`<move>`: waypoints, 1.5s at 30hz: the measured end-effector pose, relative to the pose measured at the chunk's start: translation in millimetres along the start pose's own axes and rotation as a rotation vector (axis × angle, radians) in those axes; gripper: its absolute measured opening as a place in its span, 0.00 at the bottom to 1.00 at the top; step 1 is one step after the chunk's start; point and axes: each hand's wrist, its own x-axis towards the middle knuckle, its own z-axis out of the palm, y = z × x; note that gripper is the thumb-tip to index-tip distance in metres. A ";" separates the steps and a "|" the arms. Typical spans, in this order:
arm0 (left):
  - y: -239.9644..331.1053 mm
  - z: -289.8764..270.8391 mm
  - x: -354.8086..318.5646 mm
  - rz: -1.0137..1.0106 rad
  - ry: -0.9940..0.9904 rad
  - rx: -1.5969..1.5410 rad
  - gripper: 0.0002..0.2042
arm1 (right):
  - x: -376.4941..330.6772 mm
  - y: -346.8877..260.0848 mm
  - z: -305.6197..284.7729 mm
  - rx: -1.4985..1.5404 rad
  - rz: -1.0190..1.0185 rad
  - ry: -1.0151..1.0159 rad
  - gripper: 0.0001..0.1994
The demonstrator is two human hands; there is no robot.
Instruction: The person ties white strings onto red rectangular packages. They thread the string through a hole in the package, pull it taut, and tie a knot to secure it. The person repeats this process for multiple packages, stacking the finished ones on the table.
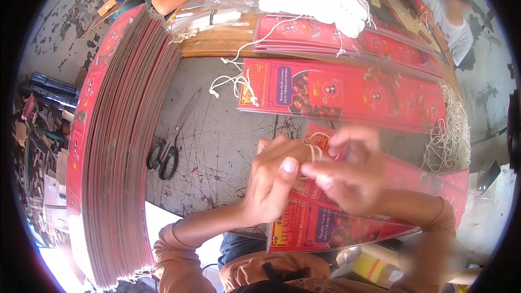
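My left hand (275, 174) is closed, with a loop of thin white cord (316, 152) at its fingers. Slightly blurred, my right hand (355, 171) meets it, its fingertips pinched at the same cord. Beneath both hands lies a red printed sign panel (305, 185) with an eyelet at its corner, set at a slant. A second red panel (287, 233) rests under it, close to my body. Further off, another red panel (374, 92) lies across the table, with knotted white cords (239, 82) at its left end.
A tall stack of panels (116, 146) stands at the left. Black-handled scissors (167, 157) lie beside it on the scratched grey table (203, 135). More red panels (304, 30) and a white cord bundle (317, 2) are behind; loose cords (449, 135) hang at right. Two people sit across.
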 end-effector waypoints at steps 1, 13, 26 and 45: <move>0.1 -1.0 -0.9 -0.192 -0.072 -0.182 0.29 | 0.8 -1.7 0.0 -0.032 -0.054 -0.051 0.14; -4.2 -24.7 3.9 -0.671 -0.215 -0.762 0.15 | 4.2 -0.8 13.0 -0.114 -0.019 -0.187 0.11; 2.7 -33.6 9.2 -0.334 -0.400 -0.183 0.07 | 4.3 3.8 8.5 0.241 0.260 -0.170 0.04; -2.4 -29.7 9.7 0.308 -0.170 0.576 0.19 | -3.0 13.6 20.4 0.274 0.404 -0.059 0.03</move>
